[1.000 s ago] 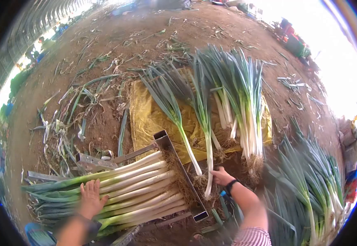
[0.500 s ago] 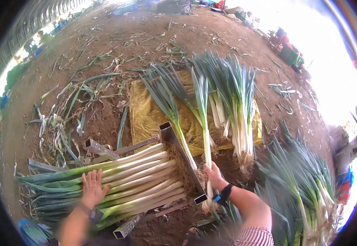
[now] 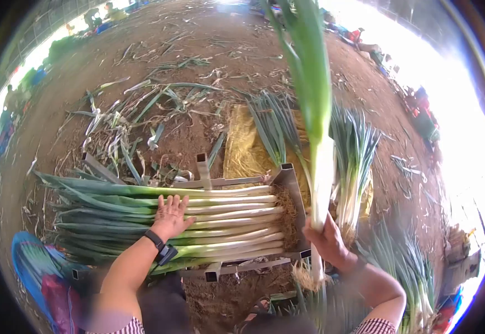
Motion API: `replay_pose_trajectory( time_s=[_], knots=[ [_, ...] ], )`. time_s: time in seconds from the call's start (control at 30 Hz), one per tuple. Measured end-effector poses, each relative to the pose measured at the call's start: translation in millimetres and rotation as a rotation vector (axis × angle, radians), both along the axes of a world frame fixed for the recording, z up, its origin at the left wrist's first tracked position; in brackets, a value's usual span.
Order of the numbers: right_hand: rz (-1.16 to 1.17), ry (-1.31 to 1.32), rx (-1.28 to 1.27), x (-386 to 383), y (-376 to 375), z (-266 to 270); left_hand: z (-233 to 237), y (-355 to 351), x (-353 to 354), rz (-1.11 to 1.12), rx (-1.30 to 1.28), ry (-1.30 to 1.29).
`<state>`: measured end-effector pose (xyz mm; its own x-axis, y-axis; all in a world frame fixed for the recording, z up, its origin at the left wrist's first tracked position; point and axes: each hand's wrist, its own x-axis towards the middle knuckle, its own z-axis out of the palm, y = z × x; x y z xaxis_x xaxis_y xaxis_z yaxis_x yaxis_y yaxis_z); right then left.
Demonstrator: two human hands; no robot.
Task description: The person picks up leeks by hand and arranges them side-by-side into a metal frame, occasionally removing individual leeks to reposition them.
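My left hand (image 3: pixel 173 216) lies flat with spread fingers on a row of leeks (image 3: pixel 237 210) set side by side in a metal frame (image 3: pixel 294 192). Their green leaves point left, and their rooted ends face the frame's bar on the right. My right hand (image 3: pixel 330 242) grips a single leek (image 3: pixel 321 167) near its root end, just right of that bar. This leek is held upright, leaves toward the top of the view and roots hanging below my fist.
Behind the frame, more leeks (image 3: pixel 355 150) rest on a yellow sack (image 3: pixel 239 147). Another pile of leeks (image 3: pixel 407 273) is at the lower right. Loose leaf scraps (image 3: pixel 114 122) litter the soil. A blue bag (image 3: pixel 26 261) sits at the lower left.
My right hand has lifted the leek off the sack area, and it now stands closer to the camera. My left hand stays on the row. The whole view has shifted.
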<state>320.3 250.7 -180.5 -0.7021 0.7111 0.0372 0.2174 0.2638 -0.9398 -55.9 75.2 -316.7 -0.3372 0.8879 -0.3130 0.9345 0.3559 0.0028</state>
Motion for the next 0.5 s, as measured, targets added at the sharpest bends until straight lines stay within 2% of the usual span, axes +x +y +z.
replay_pose_trajectory(
  time_s=[0.03, 0.13, 0.2, 0.23, 0.33, 0.43, 0.5],
  knots=[
    [0.012, -0.083, -0.084, -19, -3, 18, 9, 3, 1, 0.011, -0.027, -0.034],
    [0.102, -0.032, 0.318, -77, -10, 37, -2, -4, 0, 0.023, -0.007, -0.037],
    [0.177, -0.063, 0.345, -116, -19, 54, -16, -8, -3, -0.040, 0.142, 0.059],
    [0.238, -0.061, 0.334, -134, -21, 50, -17, -9, -3, -0.034, 0.121, 0.048],
    [0.401, -0.120, 0.352, -182, -21, 21, -6, -6, -3, -0.030, 0.075, 0.028],
    [0.495, -0.222, 0.478, -210, -18, -21, 2, -5, -1, -0.032, 0.048, 0.030],
    [0.543, -0.254, 0.599, -221, -3, -56, -10, -7, -3, -0.033, 0.118, 0.023]
  ],
)
